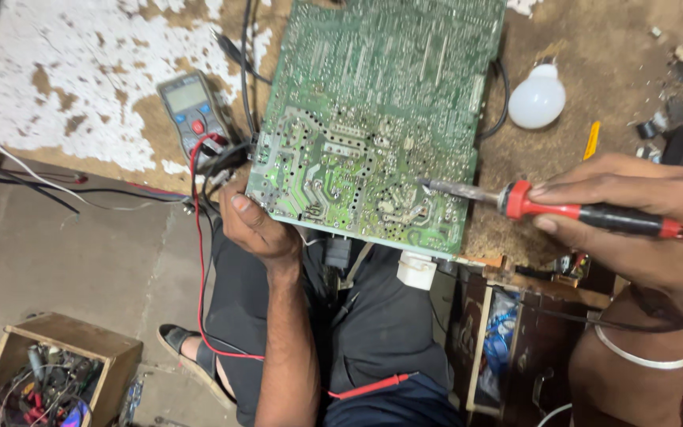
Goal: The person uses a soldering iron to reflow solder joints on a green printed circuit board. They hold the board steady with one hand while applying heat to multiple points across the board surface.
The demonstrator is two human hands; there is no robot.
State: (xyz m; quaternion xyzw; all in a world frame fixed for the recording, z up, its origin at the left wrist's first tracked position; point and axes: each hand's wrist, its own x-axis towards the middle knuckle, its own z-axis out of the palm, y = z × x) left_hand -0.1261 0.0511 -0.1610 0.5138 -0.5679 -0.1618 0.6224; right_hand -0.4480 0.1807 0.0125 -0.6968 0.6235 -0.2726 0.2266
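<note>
At the bench edge, your left hand [258,225] grips the green circuit board [373,119] while your right hand [634,217] clasps the soldering iron [563,207], its tip seemingly touching the board.

Open bare patch of worn brown bench [594,71] right of large green circuit board [373,111]; white round bulb [537,98] there, grey multimeter [193,111] and tangled wires crowding left.

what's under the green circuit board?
Under the circuit board: the worn workbench, black cables, and the left hand gripping its near-left corner. The near edge overhangs the person's lap. Its component side faces down, hidden.
</note>
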